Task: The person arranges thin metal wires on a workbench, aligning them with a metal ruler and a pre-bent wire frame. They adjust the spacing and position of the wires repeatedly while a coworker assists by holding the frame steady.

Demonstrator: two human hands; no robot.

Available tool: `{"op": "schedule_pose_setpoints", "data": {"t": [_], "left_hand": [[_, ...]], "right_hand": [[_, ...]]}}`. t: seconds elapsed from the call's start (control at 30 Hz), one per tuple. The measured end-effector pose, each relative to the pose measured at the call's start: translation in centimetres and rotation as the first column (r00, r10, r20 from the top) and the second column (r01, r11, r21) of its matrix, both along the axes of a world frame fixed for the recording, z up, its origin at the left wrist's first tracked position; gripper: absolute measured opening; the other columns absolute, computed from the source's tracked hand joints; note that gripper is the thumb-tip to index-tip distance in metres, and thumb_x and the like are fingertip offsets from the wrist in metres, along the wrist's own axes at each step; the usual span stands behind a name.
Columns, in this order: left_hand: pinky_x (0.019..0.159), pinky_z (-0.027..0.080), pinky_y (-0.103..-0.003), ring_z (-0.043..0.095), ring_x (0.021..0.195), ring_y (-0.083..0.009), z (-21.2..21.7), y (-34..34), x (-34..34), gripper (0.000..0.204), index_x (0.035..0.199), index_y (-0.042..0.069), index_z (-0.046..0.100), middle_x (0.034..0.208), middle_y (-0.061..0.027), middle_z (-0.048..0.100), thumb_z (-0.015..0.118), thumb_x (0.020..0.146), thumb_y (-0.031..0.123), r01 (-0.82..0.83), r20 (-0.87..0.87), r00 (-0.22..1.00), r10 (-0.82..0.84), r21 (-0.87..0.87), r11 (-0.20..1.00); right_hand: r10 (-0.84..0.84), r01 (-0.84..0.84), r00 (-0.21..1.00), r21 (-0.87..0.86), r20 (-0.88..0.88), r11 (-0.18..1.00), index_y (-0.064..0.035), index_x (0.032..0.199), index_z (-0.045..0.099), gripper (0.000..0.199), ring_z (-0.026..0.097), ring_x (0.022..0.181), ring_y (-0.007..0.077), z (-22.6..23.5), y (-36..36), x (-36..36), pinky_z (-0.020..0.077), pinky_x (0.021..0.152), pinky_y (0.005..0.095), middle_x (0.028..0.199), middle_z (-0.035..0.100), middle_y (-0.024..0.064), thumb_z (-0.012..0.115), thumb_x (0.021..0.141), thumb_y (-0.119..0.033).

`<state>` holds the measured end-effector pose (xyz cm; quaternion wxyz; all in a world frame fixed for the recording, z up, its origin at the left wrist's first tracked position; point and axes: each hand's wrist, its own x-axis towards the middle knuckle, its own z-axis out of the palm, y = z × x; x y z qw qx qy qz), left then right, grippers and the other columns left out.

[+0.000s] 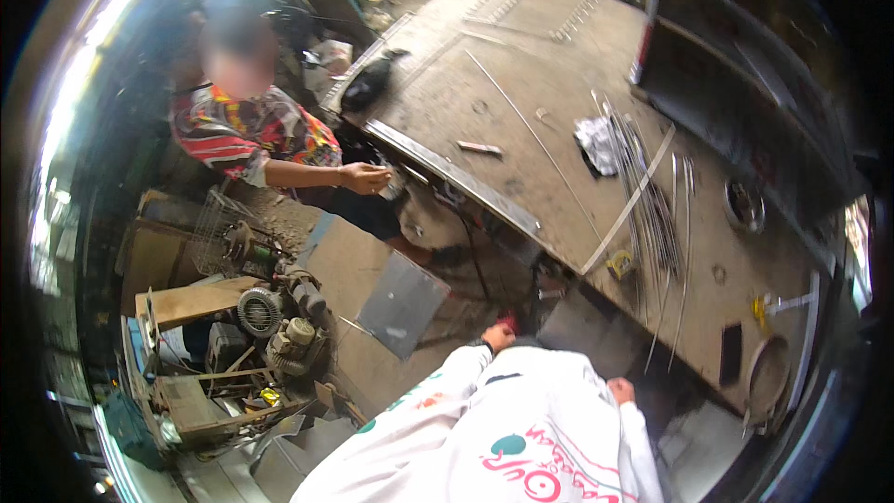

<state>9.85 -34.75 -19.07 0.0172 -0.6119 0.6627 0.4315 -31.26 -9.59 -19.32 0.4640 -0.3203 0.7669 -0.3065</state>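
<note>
My left hand point(500, 336) is low in front of my body, beside the table's near edge, closed around a small red thing point(509, 321) whose kind I cannot make out. Close against my white shirt, my right hand point(621, 391) shows only in part; its fingers are too small and hidden to read. Beyond it lies the big worktable point(540, 168). A bundle of thin metal rods point(652, 205) lies on the table, with a flat metal strip point(633, 196) across it and a yellow tape measure point(619, 265) at its near end.
Across the table corner stands another person point(270, 135), one arm held out. Left are motors point(296, 340) and scrap wood. A grey sheet point(402, 305) lies on the floor. On the table are a crumpled white cloth point(596, 144), a phone-like black slab point(731, 354) and a round pan point(768, 377).
</note>
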Motion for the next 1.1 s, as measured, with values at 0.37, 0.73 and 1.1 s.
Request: {"op": "schedule_pose_setpoints", "data": {"t": [0.37,0.73,1.1], "left_hand": [[0.099,0.057,-0.039,0.075,0.112,-0.0298,2.2,0.6,-0.4,0.041,0.12,0.007,0.077,0.117,-0.0158,0.078,0.077,0.091,0.035,-0.06,-0.01,0.998,0.064,0.23,0.971],[0.098,0.057,-0.039,0.075,0.111,-0.0304,1.5,0.7,0.2,0.039,0.119,0.006,0.077,0.116,-0.0165,0.078,0.076,0.092,0.034,-0.058,-0.015,0.998,0.063,0.223,0.973],[0.097,0.057,-0.038,0.075,0.109,-0.0295,1.1,-0.8,1.6,0.037,0.118,0.006,0.077,0.115,-0.0165,0.078,0.076,0.093,0.034,-0.072,-0.058,0.995,0.087,0.231,0.97]], "right_hand": [[-0.07,0.084,0.994,0.185,-0.084,0.979,-0.0013,0.093,0.079,0.021,0.073,0.075,0.017,4.4,0.5,1.8,0.0582,0.075,0.0351,0.082,0.078,0.0082,0.073,0.09,-0.022],[-0.07,0.086,0.993,0.174,-0.097,0.981,-0.0015,0.094,0.079,0.023,0.072,0.075,0.0174,4.5,0.8,2.6,0.0579,0.077,0.0342,0.083,0.078,0.0085,0.073,0.089,-0.023],[-0.056,0.08,0.991,0.21,-0.12,0.974,-0.0014,0.096,0.079,0.022,0.073,0.08,0.0198,5.0,-0.1,3.6,0.0576,0.08,0.0353,0.087,0.079,0.0099,0.075,0.088,-0.022]]}}
